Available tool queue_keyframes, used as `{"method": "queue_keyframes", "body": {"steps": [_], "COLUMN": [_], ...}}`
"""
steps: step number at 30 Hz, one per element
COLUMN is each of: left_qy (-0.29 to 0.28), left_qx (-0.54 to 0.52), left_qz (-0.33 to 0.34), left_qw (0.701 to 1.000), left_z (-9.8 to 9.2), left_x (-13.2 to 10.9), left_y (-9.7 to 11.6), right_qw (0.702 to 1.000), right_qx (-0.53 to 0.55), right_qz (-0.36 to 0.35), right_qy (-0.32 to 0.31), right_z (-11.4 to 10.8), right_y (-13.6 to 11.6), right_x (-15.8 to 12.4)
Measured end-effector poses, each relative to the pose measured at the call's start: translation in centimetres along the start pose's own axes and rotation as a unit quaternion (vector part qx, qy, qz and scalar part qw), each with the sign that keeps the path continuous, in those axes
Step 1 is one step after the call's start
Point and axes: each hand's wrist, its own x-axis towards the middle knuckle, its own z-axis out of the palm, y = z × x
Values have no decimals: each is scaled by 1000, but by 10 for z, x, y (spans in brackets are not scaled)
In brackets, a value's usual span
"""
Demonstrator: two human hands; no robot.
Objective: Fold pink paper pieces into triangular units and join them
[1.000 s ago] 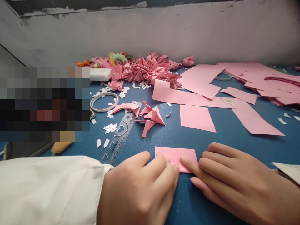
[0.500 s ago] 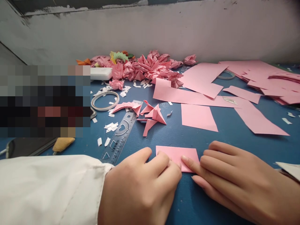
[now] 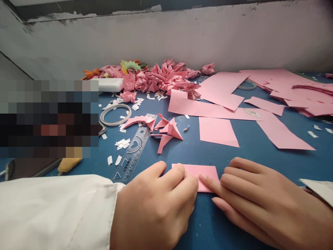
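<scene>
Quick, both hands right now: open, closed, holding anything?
Left hand: fingers curled at the pink paper; grip hidden, cannot tell.
Right hand: open, one fingertip on that paper.

free: table (image 3: 192, 152) between held paper (image 3: 205, 169) and squarish sheet (image 3: 218, 132) | blocked: left — ruler (image 3: 136, 149), folded shapes (image 3: 171, 130); beyond — crumpled pile (image 3: 161, 78)

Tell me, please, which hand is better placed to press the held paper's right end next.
Probably the right hand: its outstretched finger rests on the right part of the paper, while the left hand curls over the left part.
</scene>
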Motion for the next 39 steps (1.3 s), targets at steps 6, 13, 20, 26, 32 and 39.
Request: {"method": "queue_keyframes", "body": {"steps": [6,13,20,26,32,39], "left_qy": [4,8,1,-26,-22,-4], "left_qx": [-9,0,-6,14,-23,24], "left_qz": [-15,-1,-3,29,-12,-38], "left_qw": [1000,1000,1000,999,999,999], "left_z": [1,3,0,0,1,-5], "left_x": [-1,0,0,-2,-3,-21], "left_y": [0,-1,0,-3,1,11], "right_qw": [1000,999,999,999,996,999], "right_qx": [7,30,41,6,-12,-7], "right_qz": [-23,-24,-22,-7,5,3], "right_qy": [20,4,15,44,88,37], "right_z": [-4,-3,-3,2,11,2], "right_y": [-3,0,-3,-8,-9,-8], "right_x": [3,4,3,-7,-21,-16]}}
